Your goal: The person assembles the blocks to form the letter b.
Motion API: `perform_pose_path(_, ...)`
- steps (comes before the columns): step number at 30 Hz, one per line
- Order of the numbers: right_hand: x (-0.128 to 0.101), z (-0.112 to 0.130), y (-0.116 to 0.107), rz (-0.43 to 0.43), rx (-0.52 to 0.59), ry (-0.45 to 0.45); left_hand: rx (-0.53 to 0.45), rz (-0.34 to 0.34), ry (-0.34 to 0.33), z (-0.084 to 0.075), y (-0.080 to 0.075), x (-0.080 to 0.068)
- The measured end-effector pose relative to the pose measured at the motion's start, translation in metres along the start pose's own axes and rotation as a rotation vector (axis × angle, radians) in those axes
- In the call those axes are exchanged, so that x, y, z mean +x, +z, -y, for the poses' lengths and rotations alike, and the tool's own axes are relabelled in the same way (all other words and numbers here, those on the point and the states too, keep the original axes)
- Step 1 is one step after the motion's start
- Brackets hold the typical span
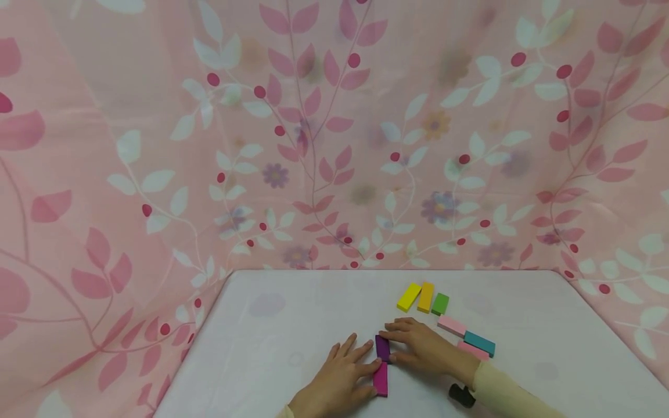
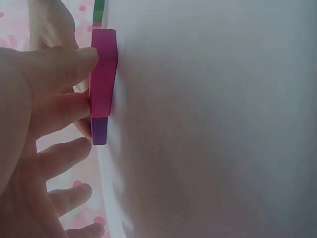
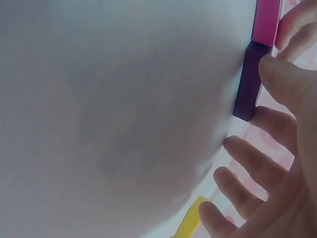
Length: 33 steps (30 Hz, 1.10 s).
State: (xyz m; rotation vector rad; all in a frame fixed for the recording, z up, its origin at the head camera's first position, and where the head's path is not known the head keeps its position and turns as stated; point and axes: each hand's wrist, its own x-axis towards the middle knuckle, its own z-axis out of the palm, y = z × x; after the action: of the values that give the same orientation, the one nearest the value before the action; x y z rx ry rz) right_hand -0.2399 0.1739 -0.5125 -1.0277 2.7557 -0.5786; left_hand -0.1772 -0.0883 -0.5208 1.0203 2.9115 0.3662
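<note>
A purple block (image 1: pixel 382 347) and a magenta block (image 1: pixel 380 378) lie end to end on the white table (image 1: pixel 292 325), purple farther from me. My left hand (image 1: pixel 362 364) lies flat to their left, its thumb and forefinger touching the magenta block (image 2: pixel 103 74) where it meets the purple block (image 2: pixel 99 130). My right hand (image 1: pixel 399 346) lies flat on the right side. Its thumb and forefinger touch the purple block (image 3: pixel 249 82), with the magenta block (image 3: pixel 266 22) just beyond. Neither hand grips anything.
Yellow (image 1: pixel 409 296), orange (image 1: pixel 425 296) and green (image 1: pixel 440 303) blocks sit in a row farther back. A pink block (image 1: pixel 452 325), a teal block (image 1: pixel 479 343) and another pink one (image 1: pixel 473 350) lie right of my right hand. A floral curtain (image 1: pixel 334 145) surrounds the table.
</note>
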Motion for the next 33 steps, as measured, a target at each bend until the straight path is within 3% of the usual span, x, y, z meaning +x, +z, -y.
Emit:
perform_pose_path(12,0.008,0.006,0.002,-0.017,-0.032,-0.055,-0.041,0.001,0.006,0.002,-0.002,-0.002)
perform_pose_path(24,0.011,0.008,0.008,0.009,-0.005,-0.027,-0.034,0.013,-0.010,0.002,0.000,-0.005)
perform_pose_path(33,0.015,0.011,0.006,0.009,-0.066,-0.034,-0.031,0.025,-0.004,0.000,0.000,-0.005)
